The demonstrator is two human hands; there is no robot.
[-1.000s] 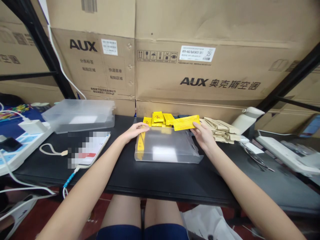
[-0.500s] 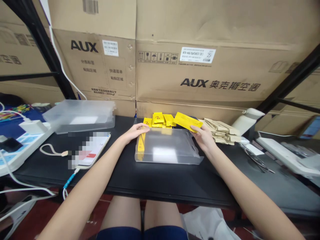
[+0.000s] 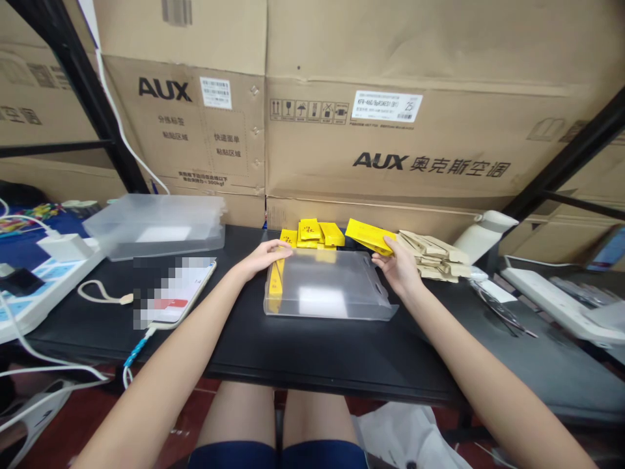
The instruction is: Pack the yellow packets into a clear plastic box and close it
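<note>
A clear plastic box point(image 3: 332, 273) lies on the black desk in front of me, with one yellow packet point(image 3: 276, 279) standing along its left inner side. My left hand point(image 3: 263, 258) grips the box's upper left corner, fingers closed over the edge. Behind the box's right side, my right hand point(image 3: 398, 264) pinches a flat yellow packet point(image 3: 368, 236), tilted and held above the desk. Several more yellow packets point(image 3: 312, 233) with dark lettering are piled just behind the box. Beyond my right hand sits a stack of beige packets point(image 3: 434, 255).
Another clear plastic box point(image 3: 159, 225) stands at the back left. Nearer are a phone point(image 3: 183, 293) on a charging cable and a white power strip point(image 3: 43, 286). A white bottle point(image 3: 483, 238) leans at right, near a second power strip point(image 3: 561, 303). Large cardboard boxes point(image 3: 312, 143) wall the back.
My right hand's grip on the yellow packet has shifted, its fingers curling more around the near end, and the packet has moved slightly right. The left hand and box stay put.
</note>
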